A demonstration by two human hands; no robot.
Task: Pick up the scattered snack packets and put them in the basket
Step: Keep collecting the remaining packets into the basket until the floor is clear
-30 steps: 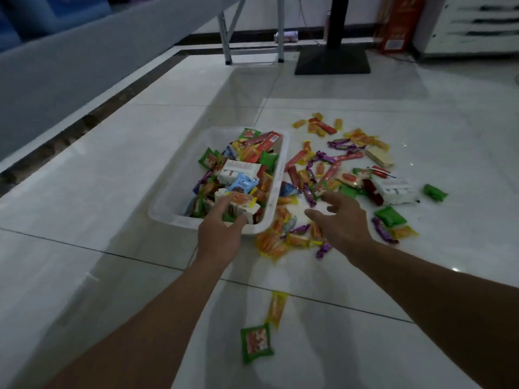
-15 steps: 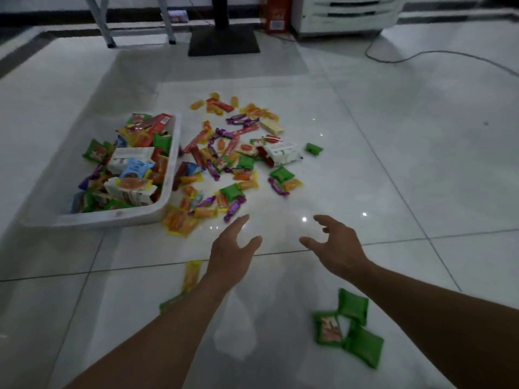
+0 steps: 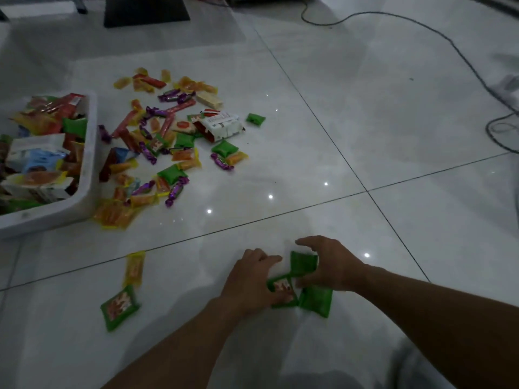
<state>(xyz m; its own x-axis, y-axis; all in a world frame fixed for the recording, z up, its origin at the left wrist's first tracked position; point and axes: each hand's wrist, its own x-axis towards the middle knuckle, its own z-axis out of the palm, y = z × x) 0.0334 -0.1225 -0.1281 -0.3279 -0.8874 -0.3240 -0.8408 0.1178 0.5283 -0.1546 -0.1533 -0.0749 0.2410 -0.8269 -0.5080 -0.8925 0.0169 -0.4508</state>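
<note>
Low in the frame, just right of centre, both hands work at a small cluster of three green packets on the pale floor tiles point(image 3: 365, 122). The left hand point(image 3: 248, 279) reaches in from the lower left with its fingers curled, and its fingers and thumb hold the printed green packet point(image 3: 282, 290). The right hand point(image 3: 332, 265) comes in from the lower right and arches over the upper green packet point(image 3: 303, 262). Its forefinger is stretched above the packet and its thumb tucked below, so the packet sits between them. Blur keeps us from judging how firmly either hand grips. A third green packet point(image 3: 316, 301) lies flat on the tile, touching the printed one, below the right hand.

To the left of the hands, a yellow packet point(image 3: 134, 269) and another green packet with a picture point(image 3: 120, 307) lie near each other on the floor, apart from the cluster.

The white basket point(image 3: 80, 203) sits at the left edge of the frame, already heaped with packets and small boxes. Just beside its right wall spreads the pile of scattered packets point(image 3: 171, 174), which are orange, yellow, purple, red and green. Among them is a white pack point(image 3: 222, 126), and a lone green packet point(image 3: 255, 118) lies at the pile's right edge. All of these are well apart from the hands.

A dark flat base point(image 3: 146, 11) stands at the top of the frame.
</note>
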